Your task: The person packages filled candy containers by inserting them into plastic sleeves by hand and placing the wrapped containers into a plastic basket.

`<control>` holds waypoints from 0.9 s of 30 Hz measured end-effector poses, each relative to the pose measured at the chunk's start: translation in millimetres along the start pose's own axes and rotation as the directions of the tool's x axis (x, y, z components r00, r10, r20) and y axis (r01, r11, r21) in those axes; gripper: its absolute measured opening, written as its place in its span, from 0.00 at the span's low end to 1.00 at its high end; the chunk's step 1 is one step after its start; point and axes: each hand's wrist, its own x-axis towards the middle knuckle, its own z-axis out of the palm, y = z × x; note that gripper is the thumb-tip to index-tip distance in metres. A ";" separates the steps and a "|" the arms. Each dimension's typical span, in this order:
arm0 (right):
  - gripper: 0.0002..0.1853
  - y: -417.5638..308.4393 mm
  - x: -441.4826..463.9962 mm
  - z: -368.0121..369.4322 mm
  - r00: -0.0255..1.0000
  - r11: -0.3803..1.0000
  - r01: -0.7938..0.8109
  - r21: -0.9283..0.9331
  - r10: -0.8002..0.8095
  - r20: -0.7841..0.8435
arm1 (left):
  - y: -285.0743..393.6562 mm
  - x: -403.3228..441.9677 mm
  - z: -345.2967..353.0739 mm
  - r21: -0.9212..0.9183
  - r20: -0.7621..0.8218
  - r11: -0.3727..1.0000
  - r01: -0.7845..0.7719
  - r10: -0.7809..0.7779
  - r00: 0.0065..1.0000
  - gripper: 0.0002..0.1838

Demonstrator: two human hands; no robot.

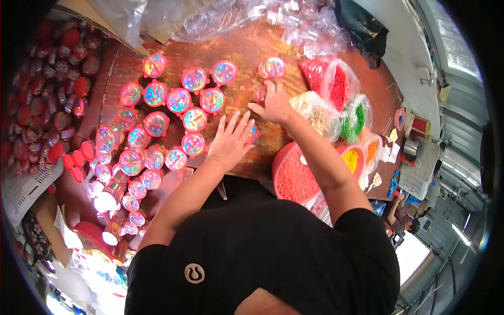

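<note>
My left hand [231, 140] lies over the brown table [252, 44] with its fingers spread. A round case [253, 134] with a red rim shows partly beside its fingers. My right hand [274, 104] reaches further up the table, fingertips at a small red-rimmed piece [261, 94] that is partly hidden; whether it is gripped is unclear. Just above that hand sits another round case [274, 67]. Left of my hands, several round cases with red rims and colourful insides, such as one [195, 119], stand in loose rows.
Bags of red [337, 86], cream [317, 118] and green beads [354, 122] lie at the right, above a pink tub [280, 157]. Clear plastic parts [315, 31] lie at the top. Many red pieces [50, 94] fill the far left. Another person [403, 220] is at the lower right.
</note>
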 end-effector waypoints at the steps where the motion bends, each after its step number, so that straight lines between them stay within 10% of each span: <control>1: 0.48 -1.3 6.4 4.3 0.999 0.993 0.011 0.115 -0.006 -0.045 | 0.2 0.3 1.4 0.009 -0.013 1.000 0.000 0.000 1.000 0.35; 6: 0.45 -19.0 -3.8 -2.0 0.992 0.907 0.041 0.419 0.012 -0.123 | 3.6 4.1 9.1 0.042 -0.028 0.999 0.022 -0.021 0.999 0.35; 11: 0.35 8.4 16.6 -16.0 0.814 0.914 0.088 0.396 0.164 -0.558 | 7.3 13.1 9.3 0.165 0.010 0.983 0.076 -0.079 0.997 0.37; 14: 0.34 -1.2 14.0 -34.4 0.832 0.770 -0.013 0.638 0.363 -0.420 | 10.6 11.7 17.0 0.251 -0.001 0.961 0.116 -0.119 0.993 0.39; 20: 0.30 -27.5 -44.8 -21.4 0.857 0.693 0.418 0.588 -0.086 -0.508 | 15.5 11.1 14.3 0.191 -0.039 0.971 0.146 -0.142 0.989 0.38; 24: 0.20 -22.1 -75.3 -42.6 0.988 0.622 0.140 0.770 -0.038 -0.148 | 16.5 10.7 7.8 0.149 -0.047 0.971 0.186 -0.181 0.982 0.41; 27: 0.15 -22.5 -85.5 -56.1 0.974 0.663 0.217 0.717 -0.096 -0.205 | 11.1 -1.5 5.6 -0.013 -0.126 0.984 0.180 -0.180 0.976 0.41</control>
